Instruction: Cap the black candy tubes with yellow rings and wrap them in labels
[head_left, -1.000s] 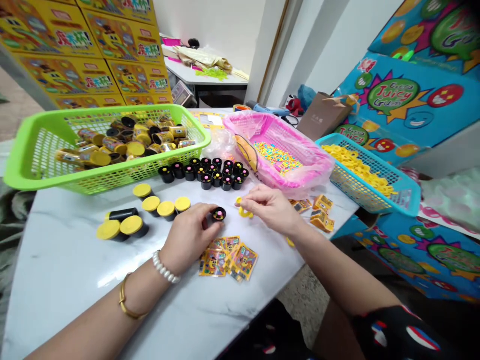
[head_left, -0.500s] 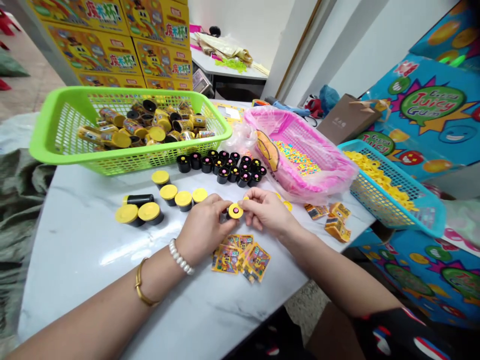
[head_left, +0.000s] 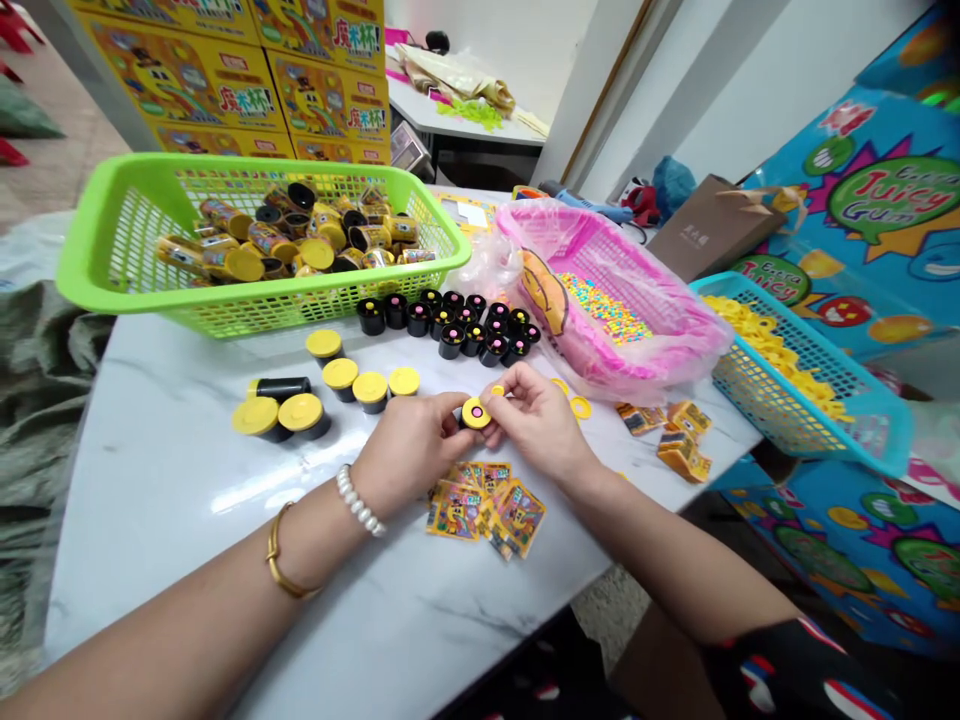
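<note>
My left hand (head_left: 412,445) is closed round a small black cup, mostly hidden by the fingers. On its top sits a yellow ring piece (head_left: 470,418) with a pink candy (head_left: 478,411) showing in the middle. My right hand (head_left: 536,420) pinches at the ring's right side, where a small yellow loop (head_left: 498,391) shows between the fingers. Printed yellow labels (head_left: 457,510) lie just below my hands. Left of them stand several black cups with yellow lids (head_left: 370,387), one lying on its side (head_left: 283,387). Several open black cups (head_left: 451,341) holding candies stand behind.
A green basket (head_left: 262,302) of wrapped cups stands at the back left. A pink basket (head_left: 622,378) lined with plastic holds coloured candies. At right, a blue basket (head_left: 810,425) holds yellow pieces. Loose yellow rings (head_left: 580,407) and folded wrappers (head_left: 684,455) lie nearby.
My hands stay together at the cup, with the right fingers shifted slightly over the yellow ring piece. The whole view has moved a little.
</note>
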